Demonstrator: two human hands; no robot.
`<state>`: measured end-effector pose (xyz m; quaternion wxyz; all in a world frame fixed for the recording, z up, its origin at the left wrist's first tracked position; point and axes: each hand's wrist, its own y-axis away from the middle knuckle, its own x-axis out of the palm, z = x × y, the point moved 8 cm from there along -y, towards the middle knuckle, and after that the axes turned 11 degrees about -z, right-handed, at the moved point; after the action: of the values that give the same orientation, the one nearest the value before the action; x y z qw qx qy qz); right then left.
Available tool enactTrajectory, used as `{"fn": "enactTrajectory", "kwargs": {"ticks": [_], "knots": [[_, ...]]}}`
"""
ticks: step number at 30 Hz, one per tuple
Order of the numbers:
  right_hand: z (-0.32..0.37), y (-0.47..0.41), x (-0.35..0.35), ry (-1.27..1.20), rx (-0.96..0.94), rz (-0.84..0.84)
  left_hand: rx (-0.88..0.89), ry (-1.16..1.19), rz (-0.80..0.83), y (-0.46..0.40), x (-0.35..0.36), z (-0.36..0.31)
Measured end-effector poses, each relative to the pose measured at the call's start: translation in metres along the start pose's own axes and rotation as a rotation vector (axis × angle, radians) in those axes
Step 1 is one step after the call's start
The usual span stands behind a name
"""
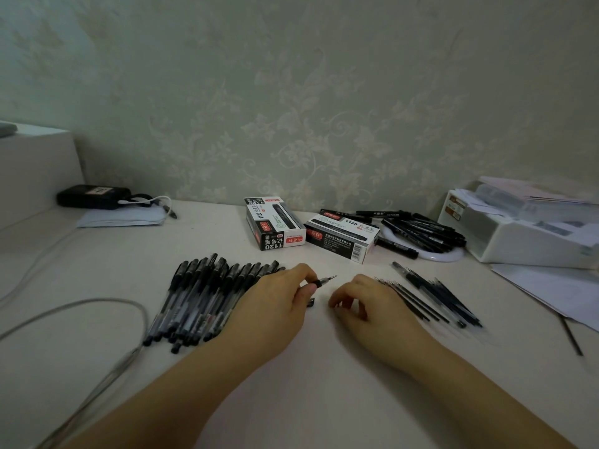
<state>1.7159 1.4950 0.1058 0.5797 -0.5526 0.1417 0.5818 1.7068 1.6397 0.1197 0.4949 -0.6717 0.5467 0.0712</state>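
Though near the right hand [366, 303], pen [324, 280] in left hand [278, 301]

Light: dim, soft and even over your pale tabletop [291, 367]; greenish-grey cast.
Shadows: faint, beneath your forearms.
Blur: loose black refills [431, 296] by your right hand [366, 306] smear; grey cable [97, 384] streaks.
Edges: wide-angle bend curves the table's corners.

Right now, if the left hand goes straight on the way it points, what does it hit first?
Probably the pen box lying flat; only bare table lies between it and the left hand, which pinches a pen tip. Depth is uncertain.
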Motion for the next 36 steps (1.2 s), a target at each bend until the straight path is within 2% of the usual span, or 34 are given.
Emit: {"fn": "enactTrajectory", "kwargs": {"ticks": [5,10,12,15,18,24,27,30,32,34,36], "knots": [[-0.006,0.000,-0.001,-0.117,0.080,-0.047,0.000,0.010,0.011,0.000,0.001,-0.001],[-0.010,0.001,0.000,-0.134,0.132,-0.032,-0.014,0.045,0.010,0.000,0.001,-0.002],[-0.010,0.000,-0.005,-0.181,0.181,-0.082,-0.024,0.077,-0.008,-0.001,-0.001,-0.002],[-0.013,0.000,-0.012,-0.519,0.365,-0.185,-0.017,0.115,-0.044,-0.001,-0.005,-0.005],[-0.009,0.003,-0.005,-0.846,0.514,-0.153,0.031,0.142,-0.037,0.000,-0.006,-0.013],[-0.011,0.006,0.004,-1.168,0.660,-0.126,0.059,0.146,-0.032,0.001,-0.005,-0.017],[-0.026,0.002,-0.002,-1.281,0.740,-0.264,0.048,0.106,-0.035,0.001,-0.005,-0.013],[-0.054,0.005,-0.025,-1.255,0.783,-0.569,0.034,0.082,-0.032,0.001,-0.004,-0.009],[-0.067,0.007,-0.040,-1.043,0.730,-0.681,0.027,0.070,-0.040,0.001,-0.003,-0.006],[-0.069,0.006,-0.048,-0.732,0.607,-0.674,0.016,0.061,-0.048,0.001,-0.002,-0.003],[-0.057,0.001,-0.045,-0.455,0.445,-0.549,0.011,0.037,-0.056,0.001,-0.002,0.000]]}}
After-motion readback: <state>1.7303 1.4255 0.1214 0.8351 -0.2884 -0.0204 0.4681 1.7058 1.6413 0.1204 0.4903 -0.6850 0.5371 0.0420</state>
